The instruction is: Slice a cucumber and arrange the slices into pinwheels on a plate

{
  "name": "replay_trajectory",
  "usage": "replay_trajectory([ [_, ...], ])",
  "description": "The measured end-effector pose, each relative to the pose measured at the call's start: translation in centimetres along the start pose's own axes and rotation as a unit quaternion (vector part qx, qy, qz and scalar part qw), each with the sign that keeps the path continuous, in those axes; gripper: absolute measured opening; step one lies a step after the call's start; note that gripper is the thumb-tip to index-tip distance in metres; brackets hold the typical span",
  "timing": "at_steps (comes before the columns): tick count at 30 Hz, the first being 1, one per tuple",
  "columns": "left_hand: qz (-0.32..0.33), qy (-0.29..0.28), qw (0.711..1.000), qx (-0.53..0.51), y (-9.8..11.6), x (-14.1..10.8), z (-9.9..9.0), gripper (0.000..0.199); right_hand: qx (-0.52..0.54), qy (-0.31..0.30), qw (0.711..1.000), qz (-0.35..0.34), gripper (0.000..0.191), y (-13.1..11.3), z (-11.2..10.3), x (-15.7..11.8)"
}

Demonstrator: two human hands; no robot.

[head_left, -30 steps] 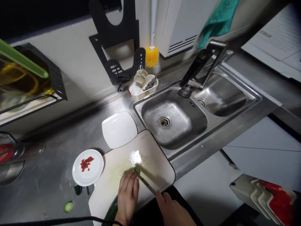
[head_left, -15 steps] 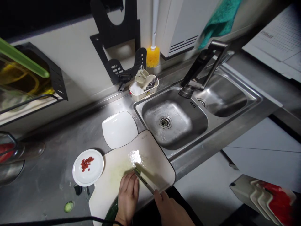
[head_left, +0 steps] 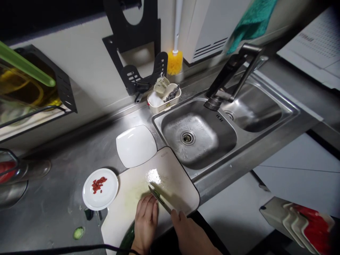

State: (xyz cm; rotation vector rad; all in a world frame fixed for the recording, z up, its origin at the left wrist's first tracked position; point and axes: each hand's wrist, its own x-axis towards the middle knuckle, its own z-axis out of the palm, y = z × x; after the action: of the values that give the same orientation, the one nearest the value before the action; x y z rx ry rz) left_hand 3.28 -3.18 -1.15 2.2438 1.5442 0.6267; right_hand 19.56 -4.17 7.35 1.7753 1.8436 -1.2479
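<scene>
My right hand (head_left: 188, 230) is closed round the handle of a knife (head_left: 160, 199), its blade slanting up-left over the pale cutting board (head_left: 180, 180). Bits of green lie against the blade. My left hand (head_left: 146, 217) has its fingers bent and pressed together on a dark green cucumber (head_left: 128, 236), whose cut end is hidden beneath the fingers close to the blade. A square white plate (head_left: 136, 146) touches the board's far edge. Left of the board, a round white plate (head_left: 89, 193) holds small red pieces (head_left: 98, 185).
A cucumber slice (head_left: 78, 233) and a dark green end piece (head_left: 88, 213) lie on the counter at the left. The steel sink (head_left: 196, 141) with its black faucet (head_left: 223, 78) is beyond the board's right side. A sponge caddy (head_left: 164, 104) stands behind. A black cord (head_left: 66, 248) crosses the lower left.
The knife and my right hand have shifted slightly up and left, the blade tip now farther past my left fingertips. My left hand stays on the cucumber. The view has moved slightly.
</scene>
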Motion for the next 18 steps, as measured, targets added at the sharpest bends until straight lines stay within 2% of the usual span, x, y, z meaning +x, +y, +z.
replay_trajectory([
  [3, 0.003, -0.004, 1.000, 0.002, -0.2, -0.1, 0.1, 0.021, -0.016, -0.035, 0.999, 0.004, 0.051, -0.3, -0.4, 0.3],
  [11, 0.010, -0.010, 1.000, 0.002, -0.4, -0.3, 0.3, 0.022, 0.034, -0.020, 0.999, 0.020, 0.048, -0.6, -0.1, 1.3],
  [18, 0.011, -0.013, 1.000, -0.005, -0.5, -0.4, 0.4, 0.024, 0.008, -0.005, 1.000, 0.017, 0.044, -0.7, 1.3, 2.7],
])
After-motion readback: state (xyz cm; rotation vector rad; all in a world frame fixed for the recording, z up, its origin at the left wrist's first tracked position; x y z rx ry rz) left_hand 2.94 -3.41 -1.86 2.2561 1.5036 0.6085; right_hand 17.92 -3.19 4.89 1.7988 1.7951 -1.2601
